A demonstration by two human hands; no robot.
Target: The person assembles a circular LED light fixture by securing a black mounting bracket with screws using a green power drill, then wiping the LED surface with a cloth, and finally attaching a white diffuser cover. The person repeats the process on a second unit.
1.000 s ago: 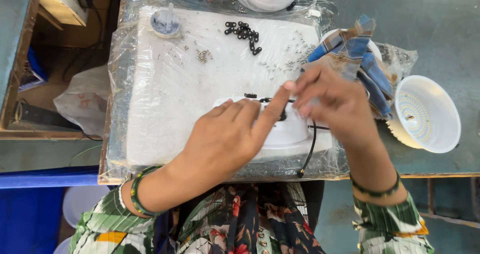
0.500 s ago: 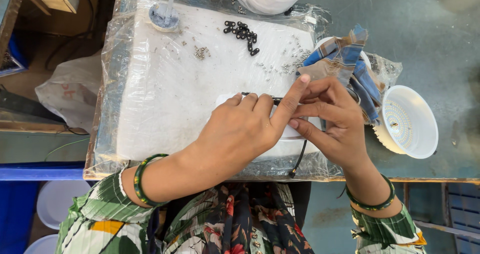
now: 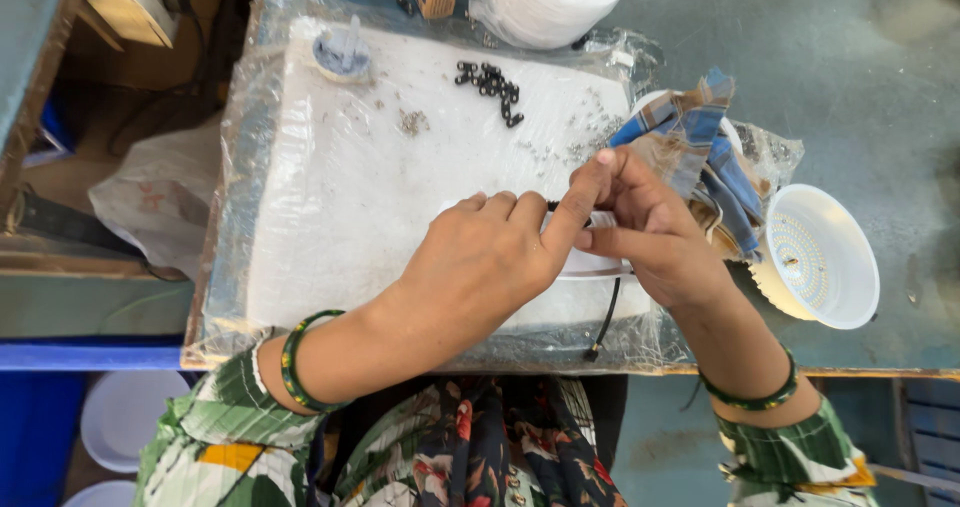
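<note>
Left hand (image 3: 480, 262) and right hand (image 3: 650, 232): grip narrow, pinching a white round part (image 3: 590, 262) with black wire (image 3: 606, 312) on the plastic-wrapped white surface (image 3: 350, 207). Right of grip: white ribbed cup (image 3: 815, 257); above: black beads (image 3: 490, 85).

Two hands are seen, the left hand (image 3: 480, 267) and the right hand (image 3: 650, 232), with one green bangle (image 3: 298, 362) worn on each wrist. One white lamp shell (image 3: 815, 257) is counted, one checked cloth (image 3: 700, 142), one black wire (image 3: 605, 317), one white foam board (image 3: 390, 187) and one cluster of small black rings (image 3: 490, 85), too many to be counted.
</note>
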